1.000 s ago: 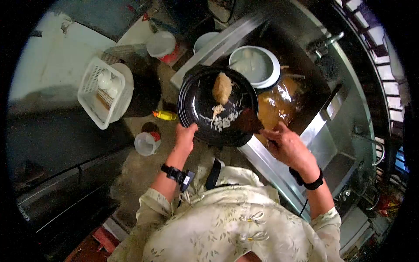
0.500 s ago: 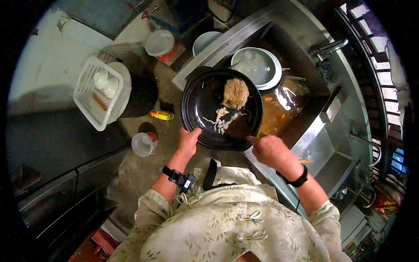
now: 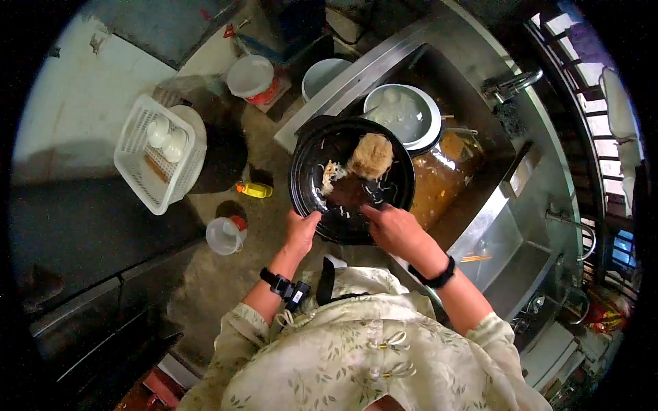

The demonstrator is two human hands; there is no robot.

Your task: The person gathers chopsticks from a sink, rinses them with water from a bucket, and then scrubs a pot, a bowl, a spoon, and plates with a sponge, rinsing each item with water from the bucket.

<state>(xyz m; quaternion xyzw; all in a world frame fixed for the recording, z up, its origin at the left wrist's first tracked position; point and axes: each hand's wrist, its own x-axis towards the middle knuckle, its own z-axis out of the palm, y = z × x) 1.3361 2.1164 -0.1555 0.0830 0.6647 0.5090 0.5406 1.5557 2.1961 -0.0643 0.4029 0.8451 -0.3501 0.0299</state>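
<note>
My left hand (image 3: pixel 301 231) grips the near-left rim of a wide black pan (image 3: pixel 296 179), thumb over the edge. Inside the pan, my right hand (image 3: pixel 394 229) is closed around what looks like a spatula (image 3: pixel 347 194) with a dark reddish-brown blade; its handle is mostly hidden by my fingers. A tan, fibrous lump (image 3: pixel 371 156) lies at the pan's far right. White shreds of food (image 3: pixel 331 175) cling to the left of the blade, with a few loose strands around. The pan is held over the sink's near-left edge.
A white-rimmed pot (image 3: pixel 432 127) with cloudy water sits in the sink (image 3: pixel 473 198), among brown water and scraps. A tap (image 3: pixel 514 83) stands on the far right. Left on the floor are buckets (image 3: pixel 251 77), a white basket (image 3: pixel 140 181) with cups, and a yellow bottle (image 3: pixel 255 190).
My right hand and the spatula have moved left inside the pan, pushing the white shreds leftward. The pan has shifted slightly down and right, still in my left hand.
</note>
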